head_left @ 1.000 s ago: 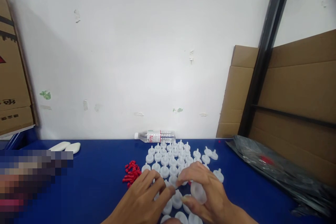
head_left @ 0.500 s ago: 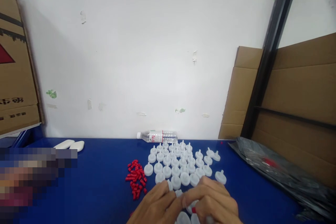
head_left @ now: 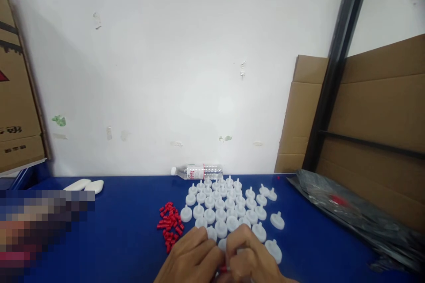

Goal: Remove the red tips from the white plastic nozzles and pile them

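Both hands meet at the bottom middle of the view over a blue table (head_left: pixel 126 230). My left hand (head_left: pixel 192 258) has its fingers curled and pressed toward my right hand (head_left: pixel 254 261), which is also closed. Between the fingertips a bit of red (head_left: pixel 223 269) shows, a small red piece, with a white cap (head_left: pixel 223 244) partly hidden just above them. Several white plastic caps (head_left: pixel 229 205) with short stems stand in rows beyond the hands. A pile of small red pieces (head_left: pixel 170 223) lies to the left of the caps.
A clear water bottle (head_left: pixel 196 171) lies on its side by the white wall. Two white oblong objects (head_left: pixel 86 185) sit far left. A black plastic bag (head_left: pixel 358 221) and cardboard sheets (head_left: pixel 378 110) fill the right; a cardboard box (head_left: pixel 16 97) stands at left.
Both hands have drawn back toward the bottom edge and closed together, uncovering more rows of caps. A red piece now shows between the fingertips.
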Motion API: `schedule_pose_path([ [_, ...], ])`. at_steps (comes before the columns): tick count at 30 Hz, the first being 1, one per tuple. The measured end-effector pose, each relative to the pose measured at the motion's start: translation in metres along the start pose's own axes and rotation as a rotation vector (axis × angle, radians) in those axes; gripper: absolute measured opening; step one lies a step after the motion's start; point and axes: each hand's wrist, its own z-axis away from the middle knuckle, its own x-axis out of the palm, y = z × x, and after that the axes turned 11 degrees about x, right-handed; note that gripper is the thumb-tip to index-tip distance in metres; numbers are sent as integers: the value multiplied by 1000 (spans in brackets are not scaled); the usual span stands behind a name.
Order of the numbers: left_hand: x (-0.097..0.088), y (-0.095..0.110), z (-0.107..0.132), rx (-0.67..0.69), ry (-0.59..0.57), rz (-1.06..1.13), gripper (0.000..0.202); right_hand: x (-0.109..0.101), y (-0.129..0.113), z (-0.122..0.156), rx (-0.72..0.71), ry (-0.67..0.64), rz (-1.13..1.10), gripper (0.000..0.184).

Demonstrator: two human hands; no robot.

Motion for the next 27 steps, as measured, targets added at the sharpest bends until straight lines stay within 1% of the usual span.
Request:
schedule_pose_path([
  [2,-4,-5,0,5,-16,-7,31,-4,0,-8,-6,-7,-19,10],
  [3,-7,-7,1,-13,-43,2,29,-8,0,-12,5,-32,-4,11],
  [6,-14,-14,4,-124,-163,67,24,-20,4,-21,33,-153,126,27],
  [8,-19,-17,5,-187,-211,136,24,-26,7,-24,-15,-189,192,32],
  [10,-21,-17,5,-254,-230,235,26,-31,9,-28,-118,-175,214,30],
  [12,-23,-15,1,-392,-251,364,33,-35,7,-32,-217,-149,246,27],
  [14,-25,-13,-5,-568,-285,529,41,-39,2,-35,-276,-134,306,25],
  [15,-26,-13,-9,-647,-303,627,45,-41,0,-36,-297,-132,338,25],
  [17,-31,-13,-18,-763,-320,818,50,-44,-2,-36,-340,-131,396,30],
  [19,-38,-15,-24,-861,-302,965,53,-50,6,-32,-381,-107,444,32],
  [20,-43,-18,-26,-910,-286,1005,53,-54,14,-29,-377,-84,475,32],
  [21,-48,-22,-27,-957,-266,1029,54,-59,25,-26,-361,-39,509,34],
  [22,-53,-27,-28,-998,-253,1028,54,-64,37,-24,-285,-21,571,35],
  [23,-58,-34,-27,-1022,-201,949,52,-70,50,-22,-183,29,611,34],
  [25,-64,-48,-22,-971,-66,707,50,-81,74,-20,71,145,660,25],
  [26,-66,-55,-18,-965,-33,584,49,-86,84,-20,189,170,655,22],
  [27,-66,-61,-14,-942,-64,468,48,-90,93,-20,287,174,638,19],
])
